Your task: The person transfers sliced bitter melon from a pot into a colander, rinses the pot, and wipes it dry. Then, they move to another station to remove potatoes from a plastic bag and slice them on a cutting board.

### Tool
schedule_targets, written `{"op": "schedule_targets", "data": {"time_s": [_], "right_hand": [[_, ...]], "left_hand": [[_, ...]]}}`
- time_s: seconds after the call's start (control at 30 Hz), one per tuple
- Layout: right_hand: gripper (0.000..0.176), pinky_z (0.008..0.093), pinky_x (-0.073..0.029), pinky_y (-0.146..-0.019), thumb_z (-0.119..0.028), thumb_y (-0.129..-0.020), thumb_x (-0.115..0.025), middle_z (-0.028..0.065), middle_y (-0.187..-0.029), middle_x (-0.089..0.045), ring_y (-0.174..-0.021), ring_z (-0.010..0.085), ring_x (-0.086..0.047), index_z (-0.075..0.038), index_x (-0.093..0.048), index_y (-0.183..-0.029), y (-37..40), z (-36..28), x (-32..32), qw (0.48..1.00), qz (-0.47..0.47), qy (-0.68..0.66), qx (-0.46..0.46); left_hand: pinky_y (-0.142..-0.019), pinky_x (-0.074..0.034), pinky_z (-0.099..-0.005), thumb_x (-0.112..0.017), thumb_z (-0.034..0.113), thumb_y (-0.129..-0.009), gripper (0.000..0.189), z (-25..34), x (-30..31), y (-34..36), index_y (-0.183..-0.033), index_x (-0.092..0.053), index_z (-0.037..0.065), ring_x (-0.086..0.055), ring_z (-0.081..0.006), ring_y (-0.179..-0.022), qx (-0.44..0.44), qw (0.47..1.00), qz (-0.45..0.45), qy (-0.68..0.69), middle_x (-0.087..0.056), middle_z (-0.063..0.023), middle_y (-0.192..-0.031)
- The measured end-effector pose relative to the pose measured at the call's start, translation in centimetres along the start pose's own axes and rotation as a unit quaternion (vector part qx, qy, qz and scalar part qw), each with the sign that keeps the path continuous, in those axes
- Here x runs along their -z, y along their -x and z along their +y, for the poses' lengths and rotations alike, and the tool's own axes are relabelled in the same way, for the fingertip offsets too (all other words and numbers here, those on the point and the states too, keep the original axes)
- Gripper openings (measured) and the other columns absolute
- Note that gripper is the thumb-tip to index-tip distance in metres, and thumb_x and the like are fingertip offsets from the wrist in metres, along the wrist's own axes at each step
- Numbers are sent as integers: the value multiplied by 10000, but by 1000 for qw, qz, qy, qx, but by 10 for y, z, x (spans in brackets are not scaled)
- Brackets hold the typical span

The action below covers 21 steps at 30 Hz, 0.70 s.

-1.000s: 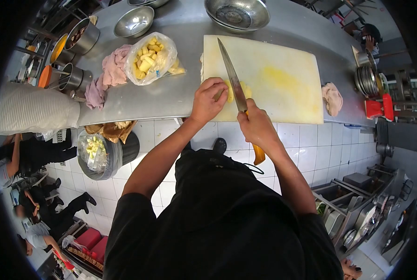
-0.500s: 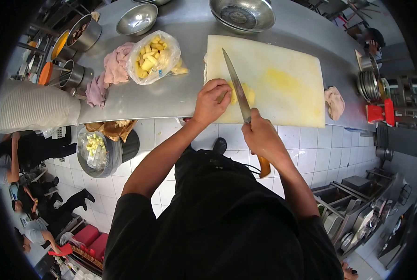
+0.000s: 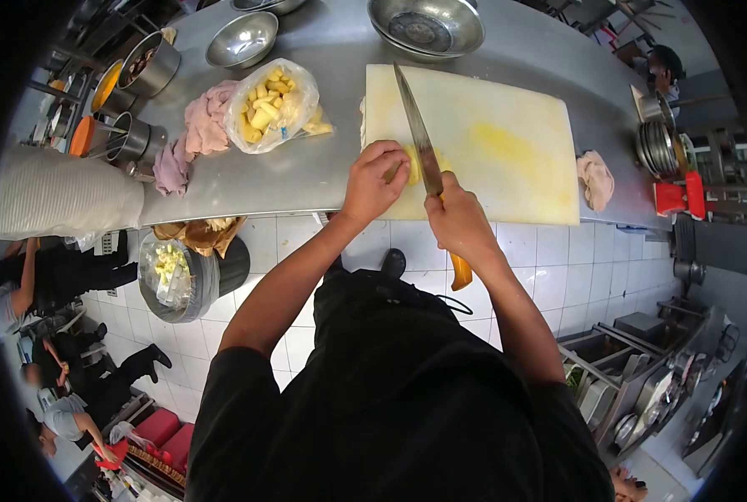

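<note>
My right hand is wrapped around a large knife, its long blade pointing away over the white cutting board. Part of its orange-yellow handle hangs below my fist. At the board's left side, my left hand has its fingers curled against a pale yellow peeled piece of food. The blade lies right beside those fingertips and hides part of the yellow food. Left of the board, an open clear plastic bag holds several yellow peeled chunks, with a few more beside it.
Metal bowls stand at the back of the steel table. Pink cloths lie left, another cloth right. A lined bin with scraps stands below the edge. Stacked white containers are far left. Other people work behind, lower left.
My right hand and the knife have shifted slightly left, closer to my left hand, and the blade covers more of the yellow food. My left hand stays in nearly the same place.
</note>
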State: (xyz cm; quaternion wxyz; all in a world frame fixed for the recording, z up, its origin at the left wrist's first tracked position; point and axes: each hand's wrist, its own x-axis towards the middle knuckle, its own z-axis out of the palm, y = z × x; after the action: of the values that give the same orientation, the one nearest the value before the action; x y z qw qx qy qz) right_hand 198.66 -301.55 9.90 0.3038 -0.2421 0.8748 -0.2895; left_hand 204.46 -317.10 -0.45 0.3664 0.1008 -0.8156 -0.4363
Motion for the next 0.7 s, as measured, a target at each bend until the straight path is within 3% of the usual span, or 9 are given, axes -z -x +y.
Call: {"op": "schedule_targets", "data": {"time_s": [0.7], "right_hand": [[259,561,-484,-856,-157,-953,-481,339,-869,-661,-898,505,-646,61,-482,-1093,4,-3,-1,1000,-12,12,-6]], "left_hand": [[-776,-543,-347,-712,23,-792,100,1,0,-2,-891,-699,22,-668,-275,-871,0,1000,6,14,-671,-83,-979]]}}
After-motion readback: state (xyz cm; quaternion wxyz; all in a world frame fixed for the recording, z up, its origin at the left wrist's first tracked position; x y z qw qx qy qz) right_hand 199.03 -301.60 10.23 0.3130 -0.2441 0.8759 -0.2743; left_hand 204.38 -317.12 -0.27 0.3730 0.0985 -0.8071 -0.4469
